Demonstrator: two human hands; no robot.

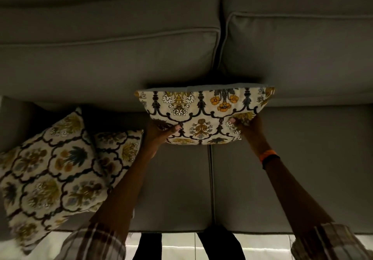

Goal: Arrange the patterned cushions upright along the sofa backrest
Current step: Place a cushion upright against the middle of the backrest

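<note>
A cream cushion with black scrollwork and yellow flowers stands upright against the grey sofa backrest, over the gap between the two back cushions. My left hand grips its lower left corner and my right hand grips its lower right corner. Two more patterned cushions lie tilted at the sofa's left end: a large one in front and a smaller one partly behind it and my left forearm.
The grey seat cushions meet at a seam below the held cushion. An orange and black band is on my right wrist. A light tiled floor and my dark legs show at the bottom edge.
</note>
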